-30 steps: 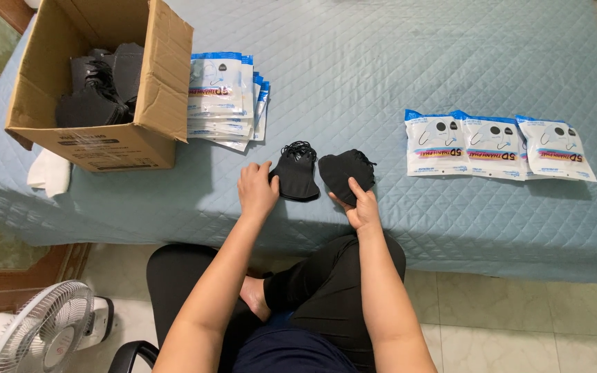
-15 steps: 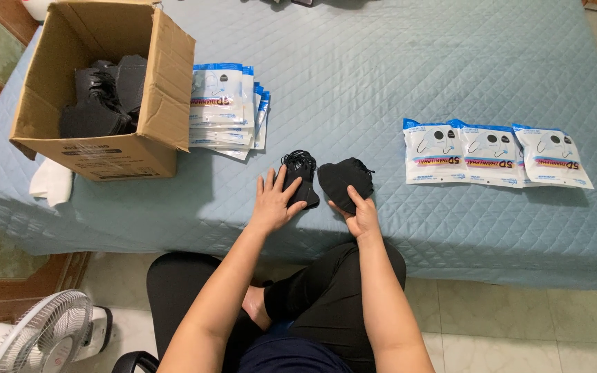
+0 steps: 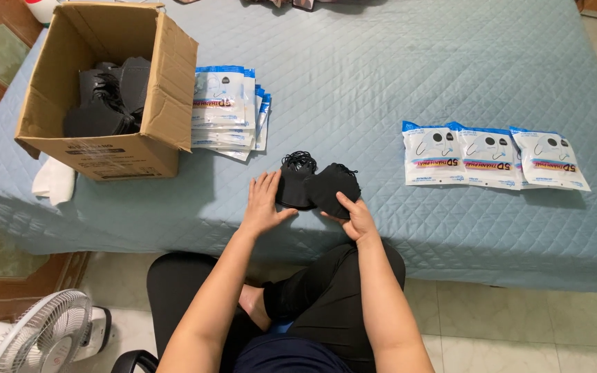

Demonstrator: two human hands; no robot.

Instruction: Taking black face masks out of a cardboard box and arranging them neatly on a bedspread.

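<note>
Near the bed's front edge, two black face masks — apart a second ago — now overlap; left hand lies flat, grip released, right hand pinches the right one.

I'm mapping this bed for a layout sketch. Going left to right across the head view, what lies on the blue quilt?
cardboard box → stack of blue-and-white packets → left hand → black masks → right hand → row of three packets
</note>
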